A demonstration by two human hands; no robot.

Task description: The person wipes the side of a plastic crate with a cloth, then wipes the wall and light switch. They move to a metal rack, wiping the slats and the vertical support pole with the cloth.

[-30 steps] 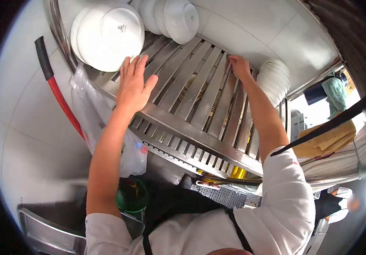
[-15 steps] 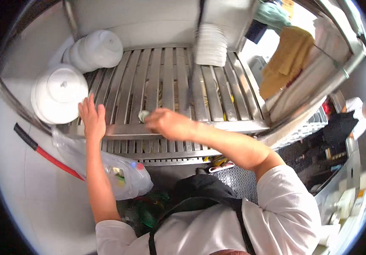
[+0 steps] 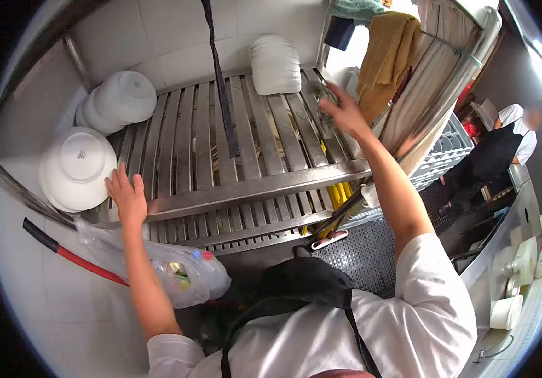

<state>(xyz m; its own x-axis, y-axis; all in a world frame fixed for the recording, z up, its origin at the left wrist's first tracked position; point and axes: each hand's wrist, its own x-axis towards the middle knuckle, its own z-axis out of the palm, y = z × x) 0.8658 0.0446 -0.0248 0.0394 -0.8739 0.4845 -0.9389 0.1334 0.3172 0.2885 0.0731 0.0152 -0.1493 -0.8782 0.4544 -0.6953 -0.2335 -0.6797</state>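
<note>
At two o'clock on the metal rack [image 3: 246, 189], right hand [image 3: 345, 113] closed on a grey rag [image 3: 322, 94], left hand [image 3: 126, 195] flat and empty, maybe bumping the white bowls [image 3: 75, 169] down.

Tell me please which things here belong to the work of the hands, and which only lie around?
In use:
left hand flat on slatted steel shelf
right hand on a greyish item, blurred

Lying about:
upturned bowls
plate stack
yellow cloth
plastic bag
red-handled tool

slatted steel shelf [image 3: 246, 189] is carrying white bowl stacks [image 3: 104, 135] sitting at its left end, plates [image 3: 275, 66] at its back
</note>
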